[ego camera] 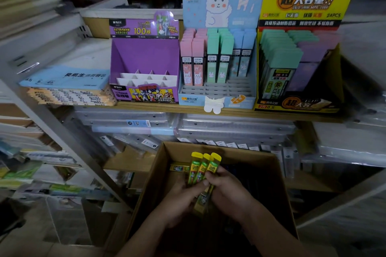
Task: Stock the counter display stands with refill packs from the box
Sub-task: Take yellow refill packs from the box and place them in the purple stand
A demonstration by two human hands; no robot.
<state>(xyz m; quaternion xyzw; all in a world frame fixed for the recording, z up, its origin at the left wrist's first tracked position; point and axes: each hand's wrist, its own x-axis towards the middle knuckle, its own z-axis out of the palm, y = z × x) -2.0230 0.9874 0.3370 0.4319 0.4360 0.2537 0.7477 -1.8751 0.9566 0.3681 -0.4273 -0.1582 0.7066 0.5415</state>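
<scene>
while held above the cardboard box [271,173], three yellow-capped refill packs [203,170] were gripped by curled fingers [210,181] of the left hand [179,198] and right hand [227,192], long axes aimed toward the empty purple display stand [144,58] up-left.

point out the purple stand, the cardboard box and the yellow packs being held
purple stand [146,54]: head view, bare back wall
cardboard box [179,152]: head view, inner far wall
yellow packs [202,169]: head view, middle pack's label
</scene>
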